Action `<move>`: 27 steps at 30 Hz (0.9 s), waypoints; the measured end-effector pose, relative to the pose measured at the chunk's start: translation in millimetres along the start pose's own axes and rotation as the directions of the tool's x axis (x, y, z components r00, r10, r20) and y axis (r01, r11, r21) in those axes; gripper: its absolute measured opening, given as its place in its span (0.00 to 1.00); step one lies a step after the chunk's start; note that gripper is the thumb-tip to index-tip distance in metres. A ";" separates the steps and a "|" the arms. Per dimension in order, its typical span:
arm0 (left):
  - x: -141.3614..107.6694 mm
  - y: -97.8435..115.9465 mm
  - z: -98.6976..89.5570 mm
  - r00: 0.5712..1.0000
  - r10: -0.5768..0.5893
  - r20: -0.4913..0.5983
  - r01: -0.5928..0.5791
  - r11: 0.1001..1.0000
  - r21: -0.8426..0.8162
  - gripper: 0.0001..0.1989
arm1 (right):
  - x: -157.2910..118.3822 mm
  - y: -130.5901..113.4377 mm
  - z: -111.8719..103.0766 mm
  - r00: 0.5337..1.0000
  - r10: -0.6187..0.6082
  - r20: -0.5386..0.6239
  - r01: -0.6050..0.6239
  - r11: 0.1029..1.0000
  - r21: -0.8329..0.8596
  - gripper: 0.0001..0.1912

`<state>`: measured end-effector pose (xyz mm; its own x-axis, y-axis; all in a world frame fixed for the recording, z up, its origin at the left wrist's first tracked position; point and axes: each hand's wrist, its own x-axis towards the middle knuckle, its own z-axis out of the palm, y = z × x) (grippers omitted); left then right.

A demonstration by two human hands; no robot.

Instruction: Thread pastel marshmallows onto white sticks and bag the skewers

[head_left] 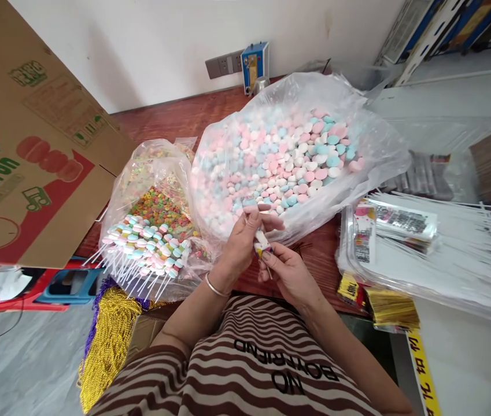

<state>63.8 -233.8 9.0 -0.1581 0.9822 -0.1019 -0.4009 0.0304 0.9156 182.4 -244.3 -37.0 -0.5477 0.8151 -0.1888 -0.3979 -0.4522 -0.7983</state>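
Between both hands is a small printed candy wrapper [263, 245], white with yellow and purple marks. My left hand [240, 240] is closed around its upper end, and the fingers hide part of it. At the lower end, the thumb and fingers of my right hand [286, 268] pinch the wrapper. What lies inside it is too small to make out. Just beyond the hands, a big clear plastic bag [358, 124] lies open, full of pink, white and blue candies [301, 164]. To the left, candy lollipops [145, 242] on white sticks rest on a bag of small colourful rings [162, 211].
A clear tray [347, 237] on the right holds white sticks [457, 254] and printed wrappers [405, 221]. Gold twist ties [390, 309] lie at the table edge. A cardboard box [50, 127] stands left; a blue device [254, 63] is by the wall.
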 end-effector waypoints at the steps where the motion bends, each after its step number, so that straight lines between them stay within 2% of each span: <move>1: -3.7 -1.0 -1.2 0.999 0.036 -0.001 -0.036 0.996 0.087 0.27 | 1.8 2.2 -0.9 0.996 -0.068 -0.059 0.067 0.998 -0.013 0.17; 2: -8.1 -1.7 -2.7 0.997 0.078 -0.011 -0.075 0.979 0.190 0.28 | 3.7 4.2 -2.3 0.982 -0.149 -0.119 0.145 0.989 -0.044 0.16; 4: -18.0 -2.7 -6.4 0.988 0.156 -0.024 -0.130 0.893 0.431 0.25 | 7.0 6.7 -5.8 0.925 -0.320 -0.205 0.289 0.943 -0.167 0.11; 6: -26.2 -4.0 -10.4 0.983 0.182 0.019 -0.152 0.756 0.636 0.16 | 8.3 7.8 -9.2 0.855 -0.470 -0.219 0.381 0.856 -0.350 0.08; 8: -30.1 -6.1 -13.5 0.983 0.167 0.080 -0.170 0.649 0.741 0.10 | 7.3 8.8 -10.8 0.781 -0.596 -0.186 0.420 0.722 -0.549 0.07; 10: -29.8 -9.4 -14.8 0.980 0.168 0.111 -0.192 0.609 0.770 0.13 | 5.2 10.7 -10.2 0.695 -0.711 -0.104 0.422 0.520 -0.742 0.08; 12: -27.3 -13.4 -14.4 0.976 0.193 0.101 -0.199 0.601 0.774 0.15 | 3.0 12.7 -8.7 0.608 -0.793 0.033 0.382 0.256 -0.888 0.08; 14: -24.9 -17.7 -12.6 0.977 0.196 0.082 -0.189 0.622 0.760 0.15 | 1.4 12.9 -7.7 0.550 -0.817 0.172 0.319 0.016 -0.947 0.08; 15: -24.2 -19.7 -11.4 0.979 0.193 0.069 -0.179 0.642 0.745 0.15 | 0.8 11.8 -7.6 0.536 -0.814 0.224 0.290 -0.072 -0.954 0.08; 17: -24.1 -23.2 -9.3 0.979 0.196 0.047 -0.170 0.678 0.715 0.15 | -0.4 6.7 -8.3 0.529 -0.797 0.293 0.248 -0.185 -0.951 0.07; 19: -25.3 -25.2 -8.1 0.976 0.211 0.051 -0.185 0.685 0.704 0.16 | -1.3 -1.3 -10.5 0.547 -0.773 0.322 0.232 -0.230 -0.945 0.07; 23: -28.6 -23.6 -9.3 0.977 0.165 0.136 -0.213 0.726 0.653 0.06 | -2.0 -18.2 -18.4 0.616 -0.714 0.334 0.307 -0.173 -0.936 0.09; 26: -29.4 -21.5 -11.9 0.982 0.075 0.171 -0.158 0.818 0.553 0.16 | -1.2 -24.5 -23.5 0.664 -0.643 0.383 0.375 -0.157 -0.914 0.11; 27: -29.3 -21.6 -12.7 0.985 0.053 0.166 -0.134 0.836 0.532 0.16 | -0.7 -24.8 -24.1 0.670 -0.630 0.393 0.384 -0.159 -0.909 0.10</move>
<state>65.5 -265.6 -12.7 -0.0275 0.9995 0.0123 0.1665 -0.0076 0.9860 210.4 -224.9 -30.8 -0.4056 0.6884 0.6014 0.5221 0.7145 -0.4657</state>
